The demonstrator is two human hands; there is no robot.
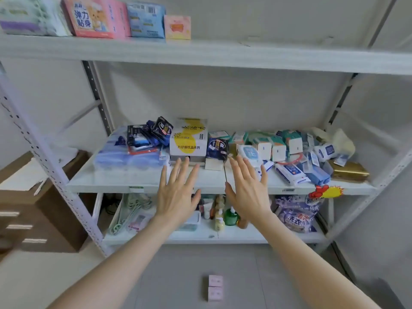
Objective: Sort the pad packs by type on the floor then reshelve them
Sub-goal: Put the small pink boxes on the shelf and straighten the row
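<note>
Reaching over the front edge of the middle shelf with left hand and right hand, both wide, fingers straight and spread, holding nothing; looks like an early pull-down step, calling next for closing on one pack and lowering it to the floor; reads 弹力贴身 on the big pink pack up top, 片仔癀饮品系列 on the white-and-yellow box, 洗衣 on the detergent bag below; dark pad packs heaped left of that box, another dark pack against its right side; two small pink packs on the floor, end to end
</note>
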